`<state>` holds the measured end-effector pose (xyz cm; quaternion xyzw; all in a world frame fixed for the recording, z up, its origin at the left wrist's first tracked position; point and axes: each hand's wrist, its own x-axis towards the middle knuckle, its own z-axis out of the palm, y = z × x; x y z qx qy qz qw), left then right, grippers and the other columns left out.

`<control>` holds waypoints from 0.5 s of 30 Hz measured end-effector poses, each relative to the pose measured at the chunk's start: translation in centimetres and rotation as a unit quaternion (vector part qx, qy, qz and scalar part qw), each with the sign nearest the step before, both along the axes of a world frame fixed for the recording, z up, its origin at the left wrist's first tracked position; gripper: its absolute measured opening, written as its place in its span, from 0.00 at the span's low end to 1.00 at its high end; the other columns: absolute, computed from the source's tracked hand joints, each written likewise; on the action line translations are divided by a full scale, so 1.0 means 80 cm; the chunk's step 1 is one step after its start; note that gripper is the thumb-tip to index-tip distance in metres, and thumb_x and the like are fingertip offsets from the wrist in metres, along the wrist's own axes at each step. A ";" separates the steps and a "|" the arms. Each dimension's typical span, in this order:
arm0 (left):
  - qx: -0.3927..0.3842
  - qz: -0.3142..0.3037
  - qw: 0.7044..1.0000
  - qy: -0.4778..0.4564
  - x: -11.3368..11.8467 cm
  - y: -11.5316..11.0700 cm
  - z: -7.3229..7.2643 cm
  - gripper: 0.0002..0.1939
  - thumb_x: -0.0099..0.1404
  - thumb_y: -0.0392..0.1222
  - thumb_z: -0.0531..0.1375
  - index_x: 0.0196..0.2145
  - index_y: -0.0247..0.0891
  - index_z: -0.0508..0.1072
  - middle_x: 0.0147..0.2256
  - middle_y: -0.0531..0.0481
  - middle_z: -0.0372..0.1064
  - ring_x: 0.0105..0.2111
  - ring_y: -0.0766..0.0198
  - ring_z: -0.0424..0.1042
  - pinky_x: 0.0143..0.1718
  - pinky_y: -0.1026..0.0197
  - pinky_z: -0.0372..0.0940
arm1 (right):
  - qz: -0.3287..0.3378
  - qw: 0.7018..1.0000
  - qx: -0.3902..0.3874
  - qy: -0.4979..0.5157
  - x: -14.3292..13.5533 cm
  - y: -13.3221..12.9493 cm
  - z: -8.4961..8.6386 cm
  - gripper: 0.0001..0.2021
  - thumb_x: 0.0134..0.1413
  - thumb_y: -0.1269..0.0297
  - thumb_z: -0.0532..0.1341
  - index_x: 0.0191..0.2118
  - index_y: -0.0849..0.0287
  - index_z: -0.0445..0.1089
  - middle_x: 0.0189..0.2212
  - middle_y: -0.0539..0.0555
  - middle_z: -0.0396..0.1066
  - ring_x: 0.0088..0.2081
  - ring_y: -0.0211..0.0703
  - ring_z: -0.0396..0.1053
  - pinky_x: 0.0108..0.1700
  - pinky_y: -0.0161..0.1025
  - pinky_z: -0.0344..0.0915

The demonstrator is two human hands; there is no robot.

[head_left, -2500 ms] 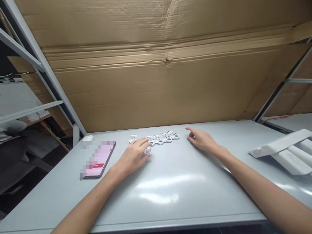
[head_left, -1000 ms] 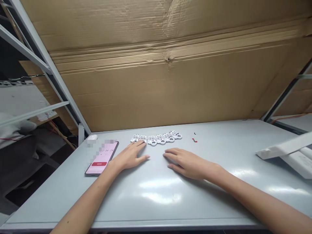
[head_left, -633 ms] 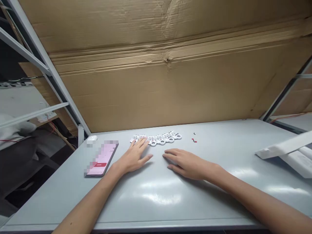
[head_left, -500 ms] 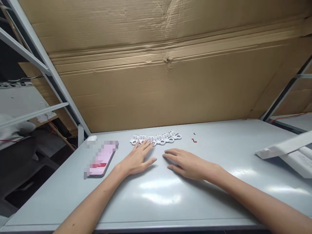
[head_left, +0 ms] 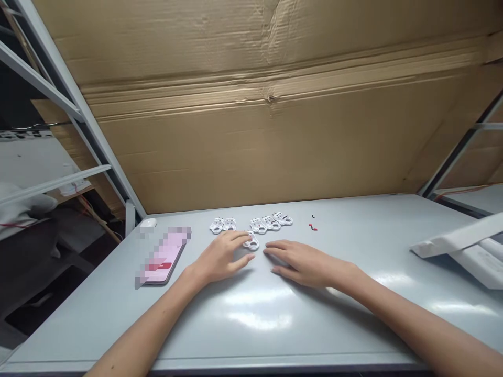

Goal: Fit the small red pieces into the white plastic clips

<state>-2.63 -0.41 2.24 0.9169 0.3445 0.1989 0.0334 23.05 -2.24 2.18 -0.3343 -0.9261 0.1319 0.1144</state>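
Observation:
My left hand (head_left: 223,255) rests its fingertips on a small white plastic piece with a round hole (head_left: 252,243), partly hidden beneath them. Its thumb is stretched out, apart from the piece. Just right of that piece, my right hand (head_left: 301,263) hovers low over the table or touches it, fingers loosely spread and nothing in them. Behind the hands lies a row of similar white pieces with cartoon-like face shapes: two on the left (head_left: 223,225) and three on the right (head_left: 271,222), with a gap between.
A phone with a pink screen (head_left: 167,256) lies left on the grey table (head_left: 251,335). A white rounded object (head_left: 148,223) sits behind it. Small red-and-black bits (head_left: 313,227) lie right of the row. A white stand-like object (head_left: 471,243) is far right; a cardboard wall (head_left: 267,152) closes the back.
My left hand has drawn one white piece out of the row towards me and slightly right, leaving a gap. The right hand has hardly moved.

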 end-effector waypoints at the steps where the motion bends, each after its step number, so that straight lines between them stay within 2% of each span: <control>1: 0.013 0.014 1.000 -0.001 -0.001 0.004 -0.005 0.21 0.70 0.47 0.56 0.57 0.38 0.68 0.57 0.42 0.66 0.57 0.52 0.64 0.59 0.49 0.59 | -0.002 1.000 0.000 -0.002 0.000 0.000 0.000 0.18 0.65 0.58 0.53 0.55 0.58 0.67 0.55 0.63 0.68 0.53 0.55 0.68 0.53 0.50 0.65; 4: 0.028 0.060 0.998 0.010 -0.006 0.016 -0.019 0.24 0.69 0.47 0.57 0.60 0.38 0.65 0.61 0.40 0.61 0.61 0.50 0.60 0.61 0.47 0.57 | -0.007 1.000 0.007 -0.007 -0.001 -0.001 0.000 0.17 0.66 0.58 0.53 0.55 0.57 0.68 0.54 0.62 0.69 0.53 0.54 0.68 0.52 0.49 0.65; 7: 0.024 0.059 0.998 0.014 -0.007 0.023 -0.025 0.25 0.69 0.46 0.58 0.61 0.39 0.62 0.62 0.41 0.59 0.62 0.50 0.58 0.63 0.46 0.54 | -0.005 1.000 0.015 0.005 -0.002 -0.001 -0.002 0.16 0.65 0.58 0.53 0.54 0.56 0.68 0.52 0.61 0.70 0.51 0.53 0.69 0.52 0.49 0.66; 12: 0.005 0.021 1.000 0.002 0.003 0.023 -0.021 0.17 0.70 0.40 0.55 0.56 0.40 0.67 0.56 0.45 0.68 0.58 0.54 0.64 0.63 0.48 0.53 | -0.001 1.000 0.017 0.015 -0.001 0.000 -0.004 0.16 0.65 0.58 0.54 0.53 0.57 0.69 0.51 0.62 0.70 0.51 0.54 0.69 0.50 0.49 0.66; 15: 0.005 0.032 0.999 -0.013 0.006 0.024 -0.021 0.19 0.69 0.40 0.56 0.57 0.40 0.66 0.56 0.45 0.69 0.55 0.54 0.67 0.63 0.47 0.53 | -0.001 1.000 0.018 0.011 -0.001 0.001 -0.005 0.16 0.65 0.59 0.53 0.54 0.56 0.69 0.51 0.61 0.71 0.51 0.54 0.69 0.50 0.49 0.67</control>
